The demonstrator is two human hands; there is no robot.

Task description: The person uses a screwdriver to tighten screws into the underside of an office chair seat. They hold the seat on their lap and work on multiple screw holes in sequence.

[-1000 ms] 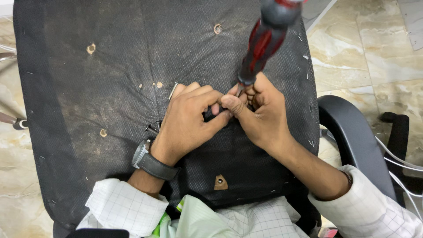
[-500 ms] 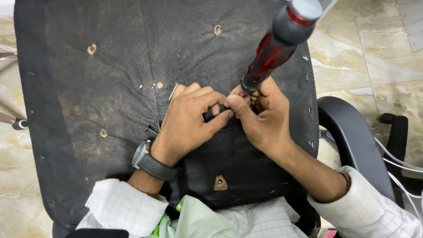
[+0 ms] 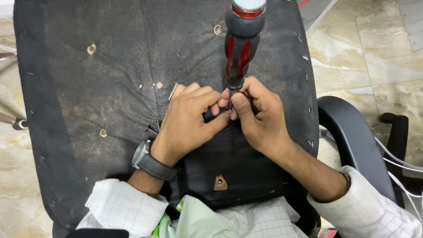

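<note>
— Near the middle of the frame, what are both hands bunched around?

— The lower end of a red-and-black screwdriver. It stands nearly upright on the underside of a chair seat, its handle rising to the top edge of the frame. The right hand has thumb and fingers pinched together just below the handle, at the shaft. The left hand curls in from the other side, its fingertips closed against the right thumb at the same spot.

— Why both hands so low down?

— My guess is they steady the tip where it meets the black fabric; what exactly lies under the fingertips is hidden, so I can't tell whether a screw is there.

— Anything loose nearby?

— A few dark screws lie just left of the left hand, close to the wristwatch. Bare mounting holes show in the upper left of the seat.

— And at the right?

— A black armrest curves down the right side, over a marble-patterned floor.
</note>
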